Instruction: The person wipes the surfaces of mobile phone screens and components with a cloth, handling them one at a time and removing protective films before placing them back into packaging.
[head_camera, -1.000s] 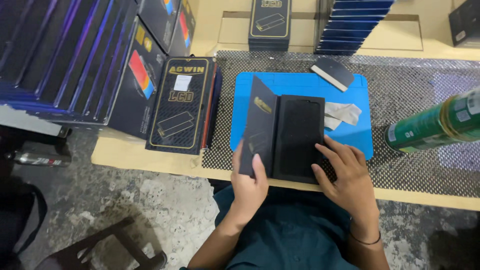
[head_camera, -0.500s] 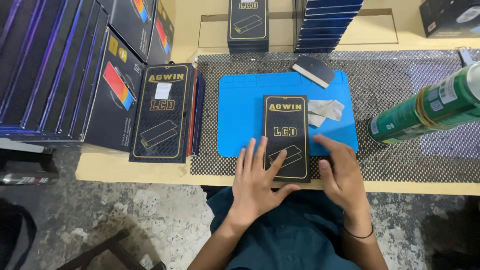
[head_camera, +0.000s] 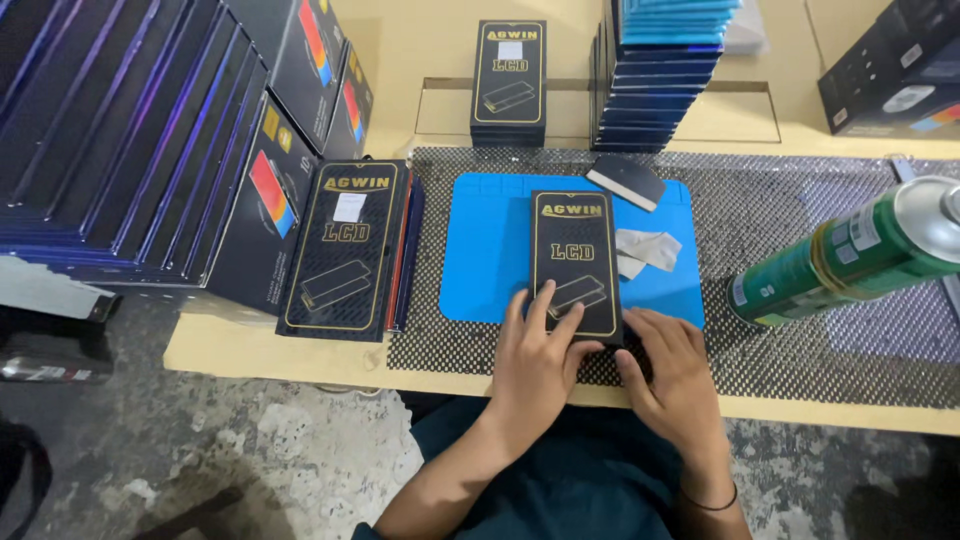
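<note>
Left hand (head_camera: 535, 355) presses flat, ungripped, on the black box (head_camera: 575, 262) lying on the blue mat (head_camera: 490, 250); right hand (head_camera: 672, 375) steadies its corner. Uneven pressure might skid it toward the paper scraps (head_camera: 645, 248).

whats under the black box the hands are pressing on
The black box lies on a blue mat, which sits on black mesh matting. The left hand and right hand rest at its near end. Anything directly beneath the box is hidden.
</note>
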